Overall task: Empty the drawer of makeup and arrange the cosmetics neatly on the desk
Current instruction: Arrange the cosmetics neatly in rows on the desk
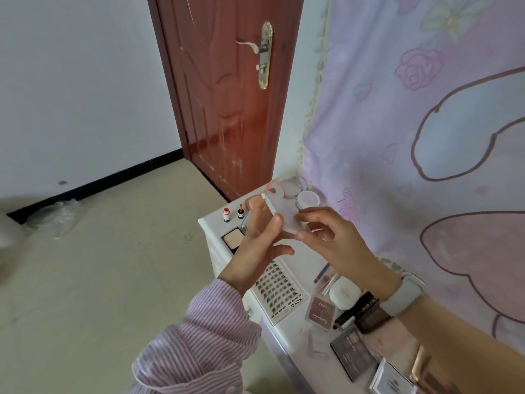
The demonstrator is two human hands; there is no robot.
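Note:
Above the white desk [211, 223] I hold a clear plastic case [279, 210] with a pink hanging tab. My left hand [260, 240] grips its near side, thumb on its edge. My right hand [335, 237] pinches its right end. On the desk lie a lash tray [279, 291], a pressed powder compact [231, 240], two small red-capped bottles [233, 215], a white jar [308, 199], a pink blush case [321, 311], a white round compact [345, 292], a black tube [358, 308] and a dark eyeshadow palette [355, 355]. The drawer is not visible.
A red-brown door [227, 95] stands behind the desk's far end. A pink cartoon curtain [426, 123] hangs along the desk's right side. Tiled floor [99, 265] lies to the left, with crumpled clear plastic [54, 214] near the wall.

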